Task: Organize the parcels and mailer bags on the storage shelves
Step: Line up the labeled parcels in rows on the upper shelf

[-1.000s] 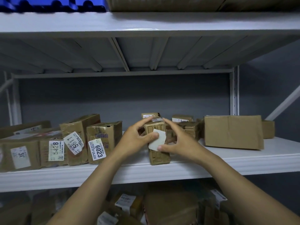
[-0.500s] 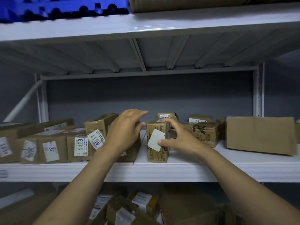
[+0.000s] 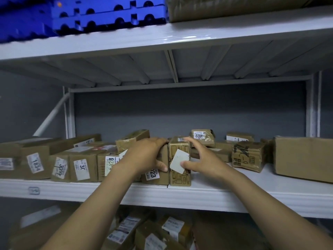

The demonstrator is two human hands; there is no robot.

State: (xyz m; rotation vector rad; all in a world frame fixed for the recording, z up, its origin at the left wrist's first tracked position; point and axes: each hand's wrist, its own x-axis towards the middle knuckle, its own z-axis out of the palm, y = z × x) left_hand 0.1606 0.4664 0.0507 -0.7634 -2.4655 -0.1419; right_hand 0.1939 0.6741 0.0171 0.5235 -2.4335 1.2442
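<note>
narrow upright parcel (image 3: pixel 180 177) on the middle shelf (image 3: pixel 234 195) near its front edge, right hand (image 3: pixel 203 159) gripping it, thumb on its white label (image 3: pixel 178 159), left hand (image 3: pixel 144 156) clasping the neighbouring parcel (image 3: pixel 158 178) touching its left side

A matte grey wall (image 3: pixel 180 109) stood behind white metal shelving. The upper shelf (image 3: pixel 198 36) showed a ribbed underside and a glossy highlight along its front edge; blue plastic pallets (image 3: pixel 90 17) lay on it at left. A white upright (image 3: pixel 314 105) and a diagonal brace (image 3: pixel 52 116) framed the dim middle shelf (image 3: pixel 216 197).
</note>
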